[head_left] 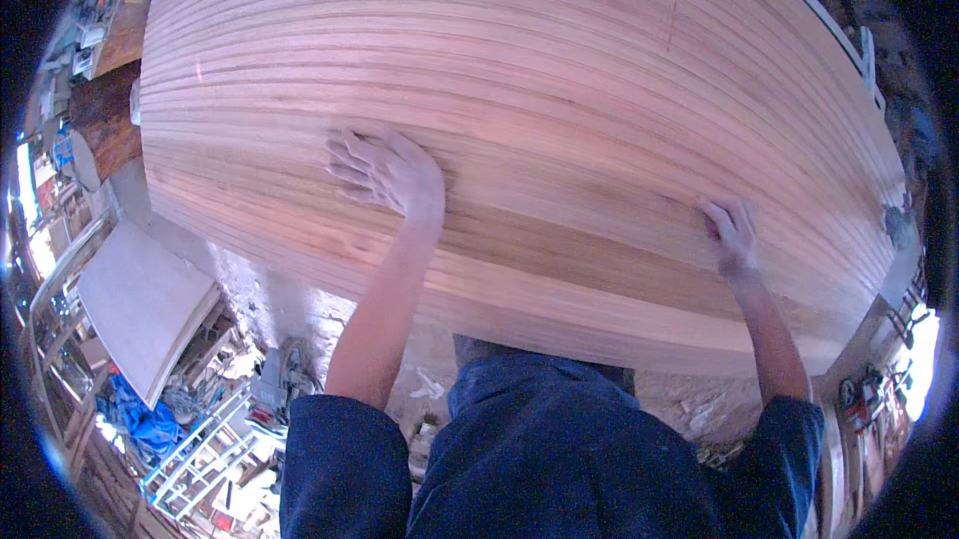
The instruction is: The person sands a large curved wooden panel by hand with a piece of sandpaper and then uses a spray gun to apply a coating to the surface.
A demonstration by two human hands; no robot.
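Note:
A broad panel of pale, reddish wood [479, 69] with long parallel grooves or strips lies in front of me and fills most of the view. On its left-middle part rests my left hand [388, 171], palm down with the fingers spread, holding nothing. Farther right, my right hand [734, 234] is against the same panel with its fingers curled in. Whatever those fingers may hold is hidden. Both forearms reach out from dark blue sleeves over the panel's near edge.
Left of the panel stand a pale board [145, 294], a blue crumpled sheet [145, 419] and a white ladder-like frame [200, 459]. Brown wood [105, 124] borders the upper left. Tools and clutter [874, 419] lie at the lower right.

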